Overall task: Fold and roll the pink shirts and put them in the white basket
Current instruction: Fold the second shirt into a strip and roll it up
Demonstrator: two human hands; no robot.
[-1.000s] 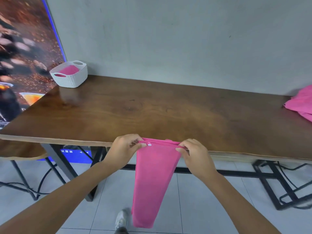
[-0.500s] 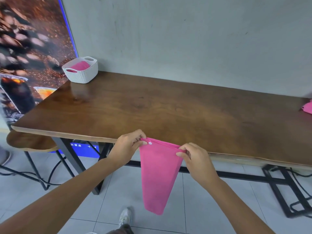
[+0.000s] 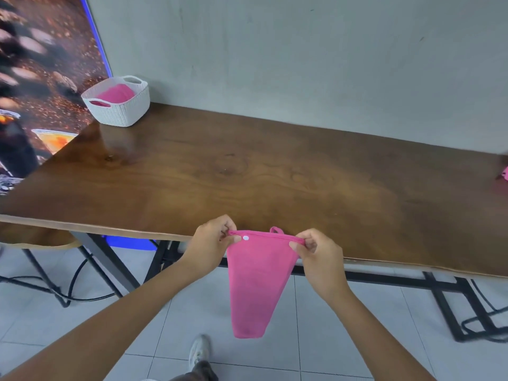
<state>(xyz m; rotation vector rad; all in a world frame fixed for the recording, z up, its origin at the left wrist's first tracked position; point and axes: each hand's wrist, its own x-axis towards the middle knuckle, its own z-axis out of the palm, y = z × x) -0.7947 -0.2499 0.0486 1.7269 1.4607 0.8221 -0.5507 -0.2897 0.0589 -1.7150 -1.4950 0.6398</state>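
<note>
Our left hand [image 3: 210, 244] and right hand [image 3: 320, 255] pinch the folded pink shirt [image 3: 258, 281] by its top edge at the counter [image 3: 275, 174] rim; white basket [image 3: 121, 112] at 10 o'clock.

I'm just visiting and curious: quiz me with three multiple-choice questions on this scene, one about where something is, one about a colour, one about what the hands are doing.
1. Where does the basket stand?
A. on the floor
B. at the table's far left corner
C. at the table's near right edge

2. What colour is the cloth inside the basket?
A. pink
B. blue
C. white

3. How is the shirt held?
A. it lies flat on the table
B. one hand holds it rolled up
C. both hands pinch its top edge and it hangs down

Answers:
1 B: it sits by the wall and poster, far left.
2 A: pink cloth shows over the white rim.
3 C: the left hand and right hand each pinch a top corner, and the shirt hangs in front of the table edge.
</note>
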